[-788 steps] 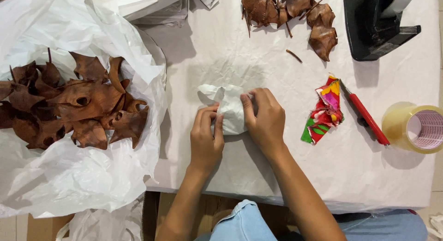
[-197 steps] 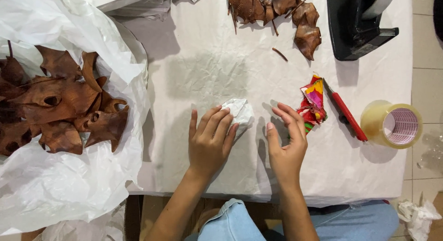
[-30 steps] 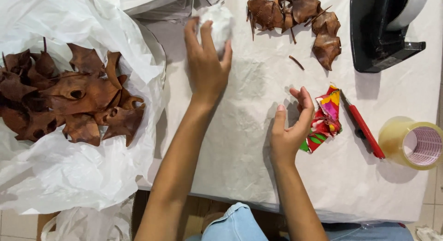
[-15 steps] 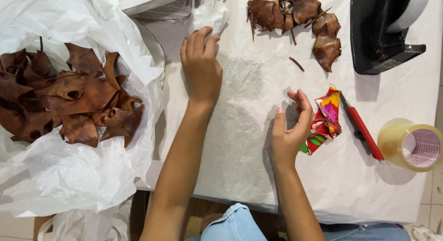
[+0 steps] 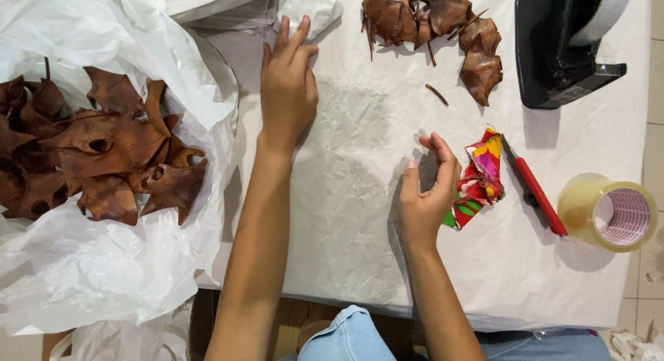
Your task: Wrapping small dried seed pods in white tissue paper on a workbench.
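The left hand (image 5: 287, 84) lies open, fingertips near a white wrapped bundle (image 5: 311, 5) — empty. The right hand (image 5: 425, 195) rests loosely curled, empty — beside a colourful wrapper (image 5: 481, 171).

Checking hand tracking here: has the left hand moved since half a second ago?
Yes. The left hand has drawn back slightly toward the person, away from the crumpled white bundle at the table's far edge; only its fingertips now reach the bundle.

Left hand (image 5: 287, 91) and right hand (image 5: 425, 195): bare, no rings, watch or bracelets visible. Both forearms uncovered, no sleeves in frame. Nails short, unpainted. Light blue denim at the lower centre of the frame, a seam showing.
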